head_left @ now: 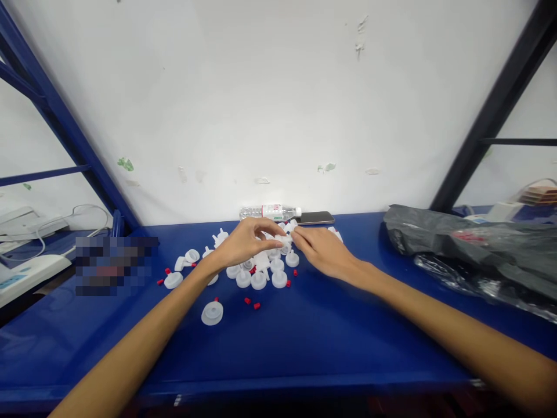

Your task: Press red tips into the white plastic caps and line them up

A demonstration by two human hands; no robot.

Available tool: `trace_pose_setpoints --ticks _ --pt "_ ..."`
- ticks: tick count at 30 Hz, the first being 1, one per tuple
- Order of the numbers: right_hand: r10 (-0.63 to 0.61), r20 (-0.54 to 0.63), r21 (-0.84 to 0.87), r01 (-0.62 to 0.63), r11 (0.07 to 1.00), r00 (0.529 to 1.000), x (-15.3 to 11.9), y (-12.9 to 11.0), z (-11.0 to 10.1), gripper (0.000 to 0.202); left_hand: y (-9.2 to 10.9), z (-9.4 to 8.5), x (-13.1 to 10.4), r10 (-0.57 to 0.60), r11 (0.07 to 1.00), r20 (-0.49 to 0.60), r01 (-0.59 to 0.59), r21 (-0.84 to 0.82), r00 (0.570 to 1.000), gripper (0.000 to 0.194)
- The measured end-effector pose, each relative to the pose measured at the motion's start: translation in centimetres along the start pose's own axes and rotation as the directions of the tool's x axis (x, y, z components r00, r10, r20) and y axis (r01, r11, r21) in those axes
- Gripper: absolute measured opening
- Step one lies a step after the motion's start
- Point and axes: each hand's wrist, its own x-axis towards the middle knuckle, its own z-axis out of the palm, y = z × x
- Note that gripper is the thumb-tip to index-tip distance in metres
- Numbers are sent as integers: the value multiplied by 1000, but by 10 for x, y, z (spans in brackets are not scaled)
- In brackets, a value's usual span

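Note:
Above a pile of white plastic nozzle caps (258, 280), my two hands come close together. My left hand (246, 241) curls its thumb and fingers about a white nozzle cap (285, 239) at the fingertips. Closed in a pinch, my right hand (322, 248) grips a white end of what looks like the same piece; its fingertips partly hide it. Small red tips (256, 306) lie loose in front of the pile, and more are scattered among the caps. One wide white cap (212, 313) rests apart, nearer the table's front edge.
A clear bottle (270, 212) lies on its side by the wall, beside a dark phone (315, 217). Grey plastic bags (470, 249) cover the right side of the blue table (331, 348). At left are a power strip (35, 276) and a blurred-out patch (115, 266).

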Motion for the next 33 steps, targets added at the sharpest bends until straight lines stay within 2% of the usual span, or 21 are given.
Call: trace_pose_setpoints --ticks 4,8,12,14,17,22,25,27,30,31,33 --pt "133 19 -68 -131 989 991 4 10 -3 54 -8 -6 1 -34 999 -54 35 12 998 26" --pt "187 45 -118 -181 976 981 3 16 -4 56 -21 -3 3 -63 995 -153 74 68 986 27" --pt "163 -3 -114 -163 980 987 2 14 -4 50 -31 -1 6 -161 986 -331 168 -9 930 28" --pt "150 -6 -110 -150 982 989 1 12 -4 49 -33 -3 6 -174 984 -382 178 -24 908 29" --pt "156 22 -103 -153 983 988 0 7 -4 49 -33 -4 5 -165 986 -400 155 -56 902 36" --pt "152 24 -92 -149 985 988 -1 5 -4 50 -33 -5 5 -120 990 -339 90 -105 933 53" --pt "151 19 -102 -149 984 988 -1 5 -4 50 -32 -17 7 -88 991 -304 51 -125 949 56" --pt "149 19 -104 -146 984 989 -1 6 -4 51 -26 -33 7 -63 993 -335 25 -119 940 49" --pt "143 10 -98 -142 985 990 -1 7 -4 50 -8 -63 -3 -42 999 -500 31 -30 865 39" --pt "131 1 -94 -130 987 991 -1 6 -4 49 0 -72 -10 -40 997 -553 68 30 832 37" --pt "78 -26 -76 -79 994 997 -4 3 -4 44 13 -85 -33 -55 977 -580 164 136 812 32"
